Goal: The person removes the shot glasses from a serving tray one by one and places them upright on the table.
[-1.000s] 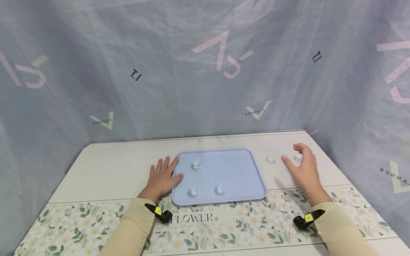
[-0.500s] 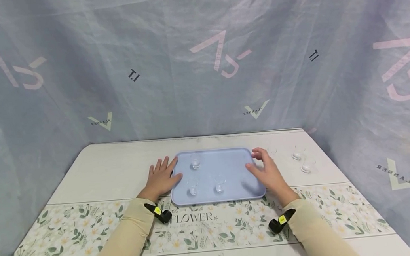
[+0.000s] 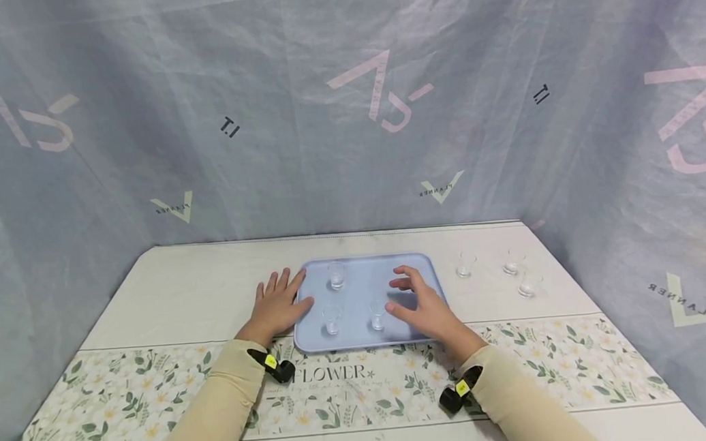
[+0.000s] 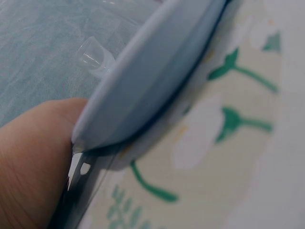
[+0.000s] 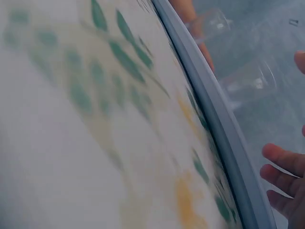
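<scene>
Pale blue rectangular tray: lower centre of frame, carrying three small, clear, glass-looking cups: back cup, front-left cup, front-right cup.
Other clear cups: off the tray, right side of frame: inner cup, upper cup, lower cup.
Left hand: fingers spread wide, gripping nothing, thumb over the left rim. Probably handy for steadying.
Right hand: empty, loosely curved, thumb well apart from fingers, just beside front-right cup.
Grip tip, imo: pinch low, near the thick base; probably slick walls. Lift straight, no dragging, and mind those knuckles.
</scene>
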